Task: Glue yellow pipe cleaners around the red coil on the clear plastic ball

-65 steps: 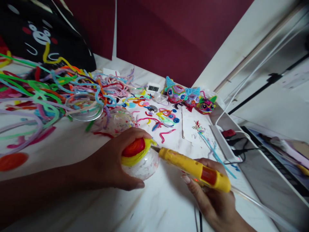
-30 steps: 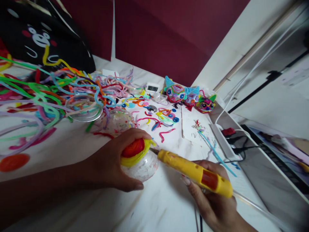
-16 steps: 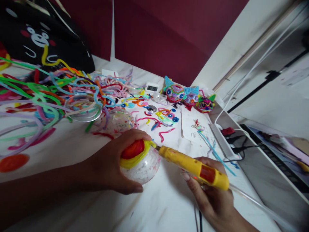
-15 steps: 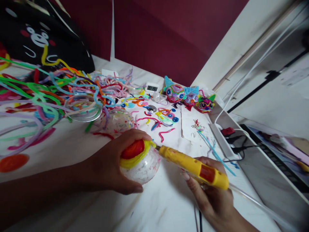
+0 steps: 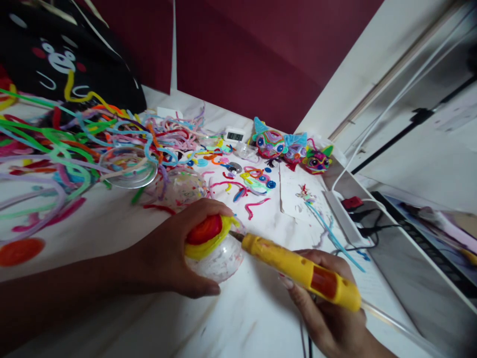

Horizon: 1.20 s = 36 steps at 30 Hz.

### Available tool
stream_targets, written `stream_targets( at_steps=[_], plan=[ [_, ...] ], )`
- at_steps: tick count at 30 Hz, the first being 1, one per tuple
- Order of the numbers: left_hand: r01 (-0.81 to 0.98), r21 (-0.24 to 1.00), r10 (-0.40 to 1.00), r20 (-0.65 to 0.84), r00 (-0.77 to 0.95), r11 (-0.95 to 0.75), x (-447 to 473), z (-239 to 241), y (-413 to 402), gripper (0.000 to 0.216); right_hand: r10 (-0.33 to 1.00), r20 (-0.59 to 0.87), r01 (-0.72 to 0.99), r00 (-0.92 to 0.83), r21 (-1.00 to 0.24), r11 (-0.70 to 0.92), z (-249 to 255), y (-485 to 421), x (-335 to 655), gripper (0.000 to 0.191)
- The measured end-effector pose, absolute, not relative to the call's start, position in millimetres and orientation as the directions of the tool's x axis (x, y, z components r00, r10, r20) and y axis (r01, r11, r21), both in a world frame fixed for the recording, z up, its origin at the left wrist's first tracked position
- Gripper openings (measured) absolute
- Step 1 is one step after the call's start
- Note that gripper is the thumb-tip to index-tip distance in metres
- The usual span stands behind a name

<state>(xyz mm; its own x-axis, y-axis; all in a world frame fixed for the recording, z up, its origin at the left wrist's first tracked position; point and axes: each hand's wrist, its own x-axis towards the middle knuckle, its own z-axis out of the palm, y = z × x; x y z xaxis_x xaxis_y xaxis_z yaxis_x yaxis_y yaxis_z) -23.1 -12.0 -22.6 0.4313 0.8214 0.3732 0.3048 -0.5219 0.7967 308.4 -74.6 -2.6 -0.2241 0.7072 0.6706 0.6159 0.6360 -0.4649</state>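
Note:
My left hand is wrapped round a clear plastic ball that rests on the white table. The ball's top bears a red coil ringed with yellow pipe cleaner. My right hand grips a yellow glue gun from below. Its metal tip touches the ball's right side at the edge of the yellow ring. A clear glue stick sticks out of the gun's back end.
A heap of coloured pipe cleaners covers the table's left. Another clear ball and a clear dish lie behind my left hand. Three finished animal faces, a small clock and a power strip stand further right.
The glue gun's tip has slid down and back to the left along the ball's yellow rim. My left hand has kept hold of the ball.

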Motion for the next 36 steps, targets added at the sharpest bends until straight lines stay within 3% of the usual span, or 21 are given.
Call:
stream_targets(
  at_steps=[6,10,18,36],
  plan=[
    [0.313,0.797,0.825,0.366,0.430,-0.516,-23.2,-22.0,-13.3,0.101,0.686,0.678,0.556,-0.266,-0.474,0.683,-2.7,-71.8,310.7,0.035],
    [0.284,0.759,0.783,0.439,0.440,-0.585,-23.3,-27.8,-8.8,0.102,0.663,0.690,0.546,-0.290,-0.450,0.707,-3.4,-69.3,311.3,0.041],
    [0.288,0.757,0.785,0.442,0.434,-0.586,-23.9,-33.3,-7.3,0.105,0.675,0.690,0.639,-0.263,-0.399,0.657,-9.3,-68.4,315.9,0.032],
    [0.255,0.778,0.788,0.440,0.430,-0.574,-23.3,-30.0,-10.7,0.105,0.677,0.699,0.624,-0.232,-0.427,0.654,-4.8,-71.3,310.9,0.025]
  ],
)
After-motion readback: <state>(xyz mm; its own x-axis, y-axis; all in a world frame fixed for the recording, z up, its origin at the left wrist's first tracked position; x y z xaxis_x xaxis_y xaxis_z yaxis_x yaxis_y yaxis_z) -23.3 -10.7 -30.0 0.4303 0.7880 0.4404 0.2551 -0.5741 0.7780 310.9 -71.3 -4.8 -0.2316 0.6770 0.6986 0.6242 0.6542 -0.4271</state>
